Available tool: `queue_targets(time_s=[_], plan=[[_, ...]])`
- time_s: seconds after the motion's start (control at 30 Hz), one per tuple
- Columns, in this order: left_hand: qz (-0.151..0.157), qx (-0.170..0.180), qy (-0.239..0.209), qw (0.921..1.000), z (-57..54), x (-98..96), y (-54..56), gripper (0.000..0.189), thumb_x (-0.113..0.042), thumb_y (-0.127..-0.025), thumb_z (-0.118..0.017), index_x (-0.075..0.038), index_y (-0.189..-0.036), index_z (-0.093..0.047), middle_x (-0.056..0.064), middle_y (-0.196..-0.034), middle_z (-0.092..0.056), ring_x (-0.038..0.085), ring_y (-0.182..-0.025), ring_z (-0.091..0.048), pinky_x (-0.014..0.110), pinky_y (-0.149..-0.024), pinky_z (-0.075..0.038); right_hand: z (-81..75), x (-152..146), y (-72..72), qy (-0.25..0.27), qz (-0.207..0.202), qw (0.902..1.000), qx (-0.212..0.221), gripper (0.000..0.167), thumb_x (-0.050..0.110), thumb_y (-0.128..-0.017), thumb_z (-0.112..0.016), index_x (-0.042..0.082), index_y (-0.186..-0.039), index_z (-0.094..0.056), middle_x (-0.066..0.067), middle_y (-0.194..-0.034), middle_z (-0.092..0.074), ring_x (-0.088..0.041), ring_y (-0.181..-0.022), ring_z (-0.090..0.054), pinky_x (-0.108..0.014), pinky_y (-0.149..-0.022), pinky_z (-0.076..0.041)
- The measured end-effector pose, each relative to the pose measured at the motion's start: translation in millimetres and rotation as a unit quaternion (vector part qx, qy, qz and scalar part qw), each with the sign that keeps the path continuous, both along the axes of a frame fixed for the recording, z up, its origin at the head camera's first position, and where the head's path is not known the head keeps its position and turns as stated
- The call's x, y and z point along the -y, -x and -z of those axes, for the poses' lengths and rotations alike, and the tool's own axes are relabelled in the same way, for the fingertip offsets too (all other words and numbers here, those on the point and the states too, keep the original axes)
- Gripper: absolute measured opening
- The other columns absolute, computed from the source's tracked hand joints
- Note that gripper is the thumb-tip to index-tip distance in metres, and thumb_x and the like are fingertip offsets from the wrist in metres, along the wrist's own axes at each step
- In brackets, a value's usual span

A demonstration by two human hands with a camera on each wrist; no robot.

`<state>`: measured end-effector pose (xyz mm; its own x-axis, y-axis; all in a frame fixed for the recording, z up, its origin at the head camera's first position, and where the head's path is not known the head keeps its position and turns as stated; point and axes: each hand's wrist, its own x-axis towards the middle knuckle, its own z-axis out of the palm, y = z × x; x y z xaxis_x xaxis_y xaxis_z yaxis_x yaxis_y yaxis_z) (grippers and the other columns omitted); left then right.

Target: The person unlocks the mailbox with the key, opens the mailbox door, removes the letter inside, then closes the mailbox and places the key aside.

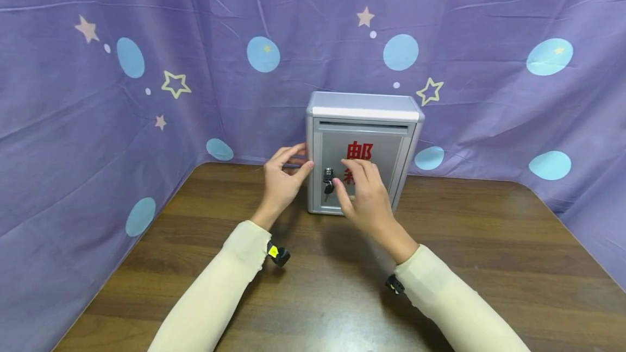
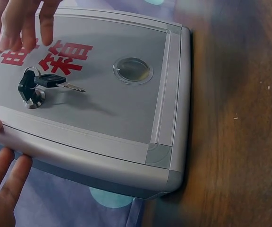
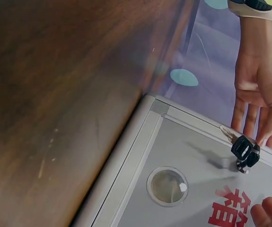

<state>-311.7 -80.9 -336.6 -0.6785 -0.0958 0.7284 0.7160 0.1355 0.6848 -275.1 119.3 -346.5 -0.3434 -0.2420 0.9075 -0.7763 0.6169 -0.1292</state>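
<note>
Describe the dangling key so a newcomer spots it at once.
On the brown wooden table stands a silver-grey rectangular box with red characters on its front. In the head view, a round metal lock sits left of those characters, with one black-headed key inserted. The black-headed metal key you want hangs just below; unlike its inserted neighbour, its silver blade is exposed.

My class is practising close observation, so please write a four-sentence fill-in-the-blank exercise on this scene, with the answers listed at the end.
1. As the person sees it, the left hand is at the ____ side of the gray box.
2. The large characters on the front are ____ in colour.
3. The metal lock has a black-headed ____ inserted in it.
4. The small window in the front is ____ in shape.

Missing words: left; red; key; round.
</note>
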Motion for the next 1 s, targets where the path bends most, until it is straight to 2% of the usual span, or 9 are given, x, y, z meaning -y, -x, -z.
queue_targets(time_s=[0.13,0.33,0.7,0.83,1.0], plan=[[-0.004,0.003,0.001,1.0000,5.7,2.2,8.3,0.042,0.007,-0.082,-0.080,0.006,-0.124,-0.070,0.026,-0.109,-0.068,0.040,-0.090,-0.069,0.023,-0.070,-0.058,-1.0,4.0,1.1,-0.024,-0.002,0.9997,-0.004,0.041,0.014,-0.093,-0.070,-0.008,-0.127,-0.061,-0.022,-0.119,-0.066,-0.038,-0.106,-0.062,-0.046,-0.094,-0.053],[-0.005,-0.008,0.005,0.9999,6.8,4.2,8.6,0.041,0.001,-0.083,-0.081,0.000,-0.123,-0.072,0.017,-0.107,-0.070,0.028,-0.088,-0.070,0.036,-0.070,-0.060,-1.2,9.4,2.0,-0.065,0.002,0.9979,-0.005,0.041,0.010,-0.092,-0.073,-0.009,-0.126,-0.062,-0.022,-0.117,-0.067,-0.037,-0.103,-0.063,-0.046,-0.093,-0.054],[0.000,-0.002,0.004,1.0000,8.8,4.6,9.4,0.040,0.001,-0.084,-0.080,0.000,-0.123,-0.072,0.016,-0.108,-0.070,0.029,-0.090,-0.070,0.038,-0.071,-0.060,-1.0,17.9,3.1,-0.124,0.004,0.9922,0.015,0.030,0.002,-0.093,-0.070,-0.006,-0.122,-0.067,-0.017,-0.115,-0.069,-0.031,-0.105,-0.063,-0.039,-0.091,-0.056],[0.004,-0.002,-0.002,1.0000,8.7,3.9,9.3,0.040,0.001,-0.084,-0.081,0.001,-0.123,-0.073,0.019,-0.107,-0.070,0.032,-0.089,-0.069,0.031,-0.070,-0.058,-2.9,20.5,3.2,-0.153,0.016,0.9881,-0.001,0.026,0.000,-0.093,-0.067,-0.005,-0.118,-0.069,-0.016,-0.113,-0.070,-0.031,-0.104,-0.064,-0.038,-0.090,-0.057],[0.000,-0.007,0.003,1.0000,9.1,3.9,9.2,0.039,0.000,-0.084,-0.081,0.001,-0.122,-0.072,0.020,-0.107,-0.069,0.030,-0.088,-0.069,0.026,-0.068,-0.057,-4.0,21.7,3.1,-0.201,0.047,0.9775,-0.043,0.025,-0.007,-0.091,-0.063,-0.005,-0.114,-0.071,-0.016,-0.111,-0.072,-0.031,-0.103,-0.065,-0.036,-0.091,-0.058]])
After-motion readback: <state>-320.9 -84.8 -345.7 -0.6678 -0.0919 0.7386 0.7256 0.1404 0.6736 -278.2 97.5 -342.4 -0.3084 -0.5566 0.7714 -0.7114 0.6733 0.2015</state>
